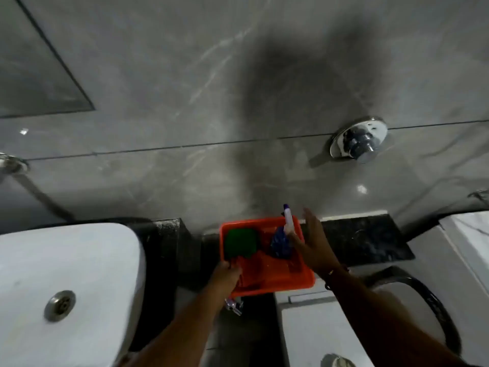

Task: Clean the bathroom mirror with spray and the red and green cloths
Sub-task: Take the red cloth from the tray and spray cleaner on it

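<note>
An orange plastic tray (pixel 299 280) rests on a dark stone ledge. Inside it lie a folded green cloth (pixel 240 242), a red cloth (pixel 254 271) and a blue spray bottle (pixel 281 243) with a white and purple nozzle leaning toward the wall. My left hand (pixel 226 278) is at the tray's near left corner, fingers closed on the red cloth. My right hand (pixel 316 239) hovers just right of the spray bottle, fingers spread, holding nothing. The mirror's lower corner (pixel 34 75) shows at upper left.
A white basin (pixel 79 274) with a metal drain sits at left. A white toilet cistern (pixel 317 332) and black seat lie below right. A chrome flush button (pixel 358 141) protrudes from the grey marble wall. A small chrome tap (pixel 234 305) sticks out under the tray.
</note>
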Available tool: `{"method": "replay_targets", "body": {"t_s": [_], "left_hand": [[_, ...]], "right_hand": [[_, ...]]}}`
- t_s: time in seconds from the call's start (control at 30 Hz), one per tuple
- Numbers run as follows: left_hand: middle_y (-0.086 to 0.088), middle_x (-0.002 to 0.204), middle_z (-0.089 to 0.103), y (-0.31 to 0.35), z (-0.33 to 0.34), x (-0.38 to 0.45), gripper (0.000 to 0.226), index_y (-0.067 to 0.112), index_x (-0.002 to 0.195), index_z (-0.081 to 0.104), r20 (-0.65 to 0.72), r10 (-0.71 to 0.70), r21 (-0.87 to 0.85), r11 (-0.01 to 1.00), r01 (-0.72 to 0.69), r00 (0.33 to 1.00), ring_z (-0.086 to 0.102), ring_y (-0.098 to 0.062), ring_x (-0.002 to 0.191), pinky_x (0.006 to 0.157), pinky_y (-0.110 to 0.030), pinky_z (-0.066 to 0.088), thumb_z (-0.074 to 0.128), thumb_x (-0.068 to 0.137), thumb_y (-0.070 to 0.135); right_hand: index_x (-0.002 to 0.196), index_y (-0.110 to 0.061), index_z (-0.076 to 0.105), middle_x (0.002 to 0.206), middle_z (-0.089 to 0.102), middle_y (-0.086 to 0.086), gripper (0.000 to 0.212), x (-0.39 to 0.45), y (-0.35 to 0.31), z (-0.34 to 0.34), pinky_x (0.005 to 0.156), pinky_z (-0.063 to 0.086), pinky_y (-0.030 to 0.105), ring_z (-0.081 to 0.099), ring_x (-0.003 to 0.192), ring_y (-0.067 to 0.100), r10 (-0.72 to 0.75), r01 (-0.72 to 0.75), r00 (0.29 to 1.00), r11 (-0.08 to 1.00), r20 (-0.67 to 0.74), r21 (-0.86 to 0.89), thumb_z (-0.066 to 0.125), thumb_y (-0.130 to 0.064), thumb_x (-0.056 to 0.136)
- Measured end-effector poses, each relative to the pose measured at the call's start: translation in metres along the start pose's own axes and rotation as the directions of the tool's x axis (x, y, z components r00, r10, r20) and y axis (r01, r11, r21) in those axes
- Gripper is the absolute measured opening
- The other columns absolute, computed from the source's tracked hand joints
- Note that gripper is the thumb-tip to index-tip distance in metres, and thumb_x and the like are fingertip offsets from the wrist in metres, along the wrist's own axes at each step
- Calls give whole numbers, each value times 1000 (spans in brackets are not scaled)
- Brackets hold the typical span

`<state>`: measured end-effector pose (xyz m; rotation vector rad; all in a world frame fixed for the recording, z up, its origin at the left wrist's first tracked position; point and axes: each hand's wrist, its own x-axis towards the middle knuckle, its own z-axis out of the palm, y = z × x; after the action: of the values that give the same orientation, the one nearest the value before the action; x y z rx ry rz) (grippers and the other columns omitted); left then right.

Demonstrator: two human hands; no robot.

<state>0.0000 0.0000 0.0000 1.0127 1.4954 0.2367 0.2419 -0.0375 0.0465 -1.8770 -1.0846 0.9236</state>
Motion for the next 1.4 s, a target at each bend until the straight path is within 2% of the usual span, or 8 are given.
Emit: {"method": "replay_targets", "body": {"t_s": [0.17,0.33,0.43,0.53,0.9,1.07,1.2,1.4], "left_hand": [[-11,135,65,-21,49,47,64,25,147,48,-110,-76,-227,973,50,991,67,-34,114,97,-51,57,79,92,40],[-1,121,67,-34,68,90,69,32,143,47,-262,-123,37,990,137,957,69,-27,100,95,-49,60,57,90,75],[0,116,70,-37,76,101,78,19,147,47,-297,-107,174,971,164,949,71,-21,96,80,-33,60,58,91,72],[3,87,69,-40,79,115,54,16,124,62,-308,-149,-18,988,151,940,67,-17,75,74,-39,62,72,90,56],[-13,112,83,-13,49,70,56,26,112,78,282,-201,-598,728,336,938,79,-41,103,88,-60,63,93,60,17],[-23,123,78,23,9,44,94,12,126,74,341,-50,-776,550,310,939,79,-42,104,84,-57,64,103,37,12],[-19,133,74,83,-40,25,49,12,129,76,226,206,-890,441,115,952,73,-38,120,97,-58,61,79,83,32],[-18,137,73,156,-89,-8,54,19,138,68,72,259,-908,416,-44,963,70,-43,124,118,-68,40,65,93,47]], "right_hand": [[143,-45,45,131,49,-32,58,35,41,8,105,46,16,55,131,15,-59,64,993,997,100,-45,82,-31,100],[171,-28,27,156,50,-11,88,51,51,19,121,48,37,54,140,6,-17,18,985,1000,173,-6,80,-25,101],[162,-31,38,132,62,-17,72,58,50,24,108,52,17,63,121,-9,-80,79,985,997,155,10,78,-22,104],[148,-12,55,127,68,11,49,66,58,31,106,58,43,69,118,23,-91,96,987,995,131,-33,76,-20,104],[111,-38,61,111,68,19,10,80,68,59,88,56,28,68,101,29,-149,151,989,966,-28,209,60,-29,109],[106,-16,69,86,72,-15,11,76,36,43,75,57,19,70,79,1,-81,135,984,921,-159,365,61,-10,112],[101,-11,73,74,68,0,38,57,-34,21,66,55,30,66,67,19,-278,311,950,875,-143,370,52,-41,111],[83,-11,76,63,65,20,83,23,-144,27,54,51,44,62,53,29,-384,377,921,842,-62,387,45,-87,98]]}}
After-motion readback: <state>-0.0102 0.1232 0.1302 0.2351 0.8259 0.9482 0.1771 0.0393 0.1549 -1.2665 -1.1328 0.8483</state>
